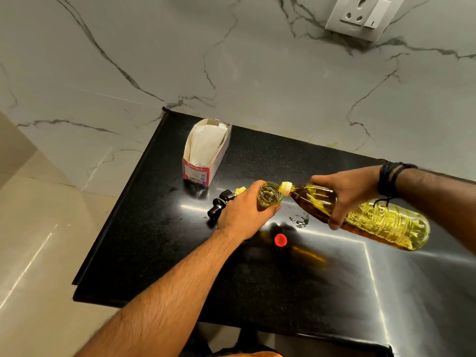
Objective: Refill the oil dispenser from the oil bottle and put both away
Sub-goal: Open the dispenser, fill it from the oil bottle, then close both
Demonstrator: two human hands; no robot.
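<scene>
Two bare hands work over a black countertop (257, 279) set against a veined marble wall. Farthest left on the counter, a black pump top (219, 204) with a yellow part lies on its side, just beside and partly behind the left hand (242, 212). Behind it, nearer the wall, stands an open pink-and-white carton (206, 153) with white paper inside. The left hand has its fingers curled round a small glass oil dispenser (269, 195), which stands upright with its mouth open and oil showing inside. A red cap (280, 239) rests on the counter just in front of this hand. To the right, the oil bottle (381, 220) is tipped nearly level, its yellow neck touching the dispenser's rim. The right hand (345, 194) grips the bottle near its shoulder, fingers wrapped over the top and thumb below. A wall socket (365, 15) sits at the upper right.
</scene>
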